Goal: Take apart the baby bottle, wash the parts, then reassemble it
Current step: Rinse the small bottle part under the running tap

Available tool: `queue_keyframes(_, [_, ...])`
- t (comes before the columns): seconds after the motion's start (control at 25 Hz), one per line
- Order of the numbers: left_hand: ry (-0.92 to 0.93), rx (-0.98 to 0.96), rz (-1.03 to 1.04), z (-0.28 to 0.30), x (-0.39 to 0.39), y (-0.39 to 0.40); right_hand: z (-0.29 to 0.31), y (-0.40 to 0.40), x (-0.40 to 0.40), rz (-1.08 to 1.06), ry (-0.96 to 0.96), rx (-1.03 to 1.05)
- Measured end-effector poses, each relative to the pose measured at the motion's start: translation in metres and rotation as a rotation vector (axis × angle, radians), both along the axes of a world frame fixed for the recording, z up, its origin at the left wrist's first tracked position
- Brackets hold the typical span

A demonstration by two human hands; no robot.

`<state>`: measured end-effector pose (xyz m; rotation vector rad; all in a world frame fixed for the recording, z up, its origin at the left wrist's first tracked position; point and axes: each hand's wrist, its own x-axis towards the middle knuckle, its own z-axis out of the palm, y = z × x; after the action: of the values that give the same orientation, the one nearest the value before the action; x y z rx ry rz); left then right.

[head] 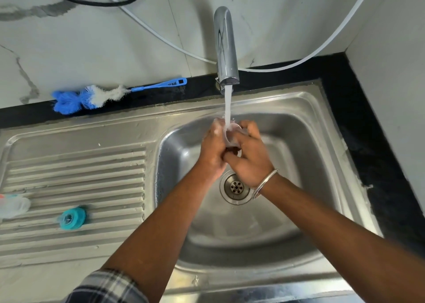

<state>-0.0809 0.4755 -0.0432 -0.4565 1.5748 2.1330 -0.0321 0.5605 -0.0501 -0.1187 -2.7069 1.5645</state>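
Over the sink basin [282, 128], both hands hold a small clear plastic bottle part [232, 133] under the running water from the chrome tap [225, 47]. My left hand [212, 151] grips it from the left. My right hand [249, 157], a metal bangle on its wrist, curls its fingers round it from the right. The part is mostly hidden by my fingers and motion blur. On the ribbed drainboard [76, 176] at the left lie the teal screw ring [72, 217] and the clear bottle body [13, 206], cut off by the frame edge.
A blue and white bottle brush [96, 97] lies on the black ledge behind the drainboard. The drain [235, 186] sits below my hands. A white hose [326, 47] and a black cable [92, 1] run along the marble wall. A black counter edge borders the sink at the right.
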Motion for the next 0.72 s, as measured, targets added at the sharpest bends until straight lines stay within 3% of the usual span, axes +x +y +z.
queue_keyframes(0.12, [-0.107,-0.055,0.033,0.004,0.000,-0.004,-0.001,0.009,0.004,0.138,0.053,0.096])
queue_keyframes(0.28, [-0.145,-0.031,-0.050,-0.001,0.008,-0.008,0.000,0.035,-0.020,0.342,0.084,0.447])
queue_keyframes(0.4, [-0.164,-0.001,-0.121,-0.001,0.000,-0.011,0.003,0.032,-0.024,0.418,0.195,0.505])
queue_keyframes(0.48, [-0.326,0.075,-0.146,0.003,-0.008,-0.018,-0.001,0.035,-0.024,0.522,0.277,0.435])
queue_keyframes(0.56, [-0.490,0.113,-0.121,0.008,-0.011,-0.018,-0.009,0.042,-0.036,0.526,0.222,0.286])
queue_keyframes(0.72, [-0.442,0.173,0.191,0.009,-0.010,-0.005,-0.006,0.015,-0.050,0.125,-0.115,-0.280])
